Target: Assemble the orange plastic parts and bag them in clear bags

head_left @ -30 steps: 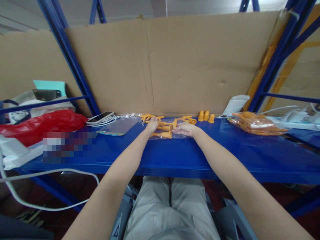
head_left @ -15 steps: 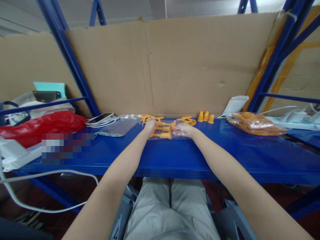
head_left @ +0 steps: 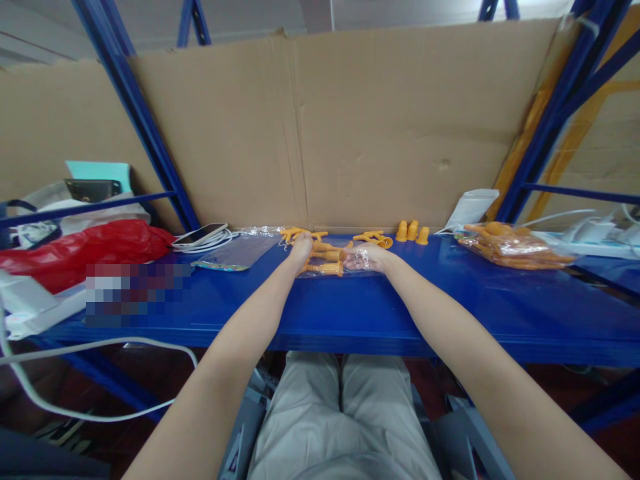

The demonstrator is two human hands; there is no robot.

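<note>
Both my arms reach out over a blue shelf (head_left: 380, 313). My left hand (head_left: 301, 248) rests with closed fingers on a group of small orange plastic hand-shaped toys (head_left: 327, 260) lying on a clear plastic bag. My right hand (head_left: 367, 257) is curled shut around crumpled clear plastic at the bag's right end, next to the same toys. More orange hand pieces (head_left: 373, 237) lie just behind, near the cardboard wall.
Three orange cones (head_left: 412, 233) stand behind my right hand. A clear bag of orange parts (head_left: 510, 248) lies to the right, beside a white pouch (head_left: 470, 207). A phone with white cable (head_left: 200, 235), a flat clear bag (head_left: 235, 253) and a red bag (head_left: 75, 250) sit left.
My right hand has gone from palm-up and open to curled around the clear plastic. My left hand stays on the orange toys, shifted slightly.
</note>
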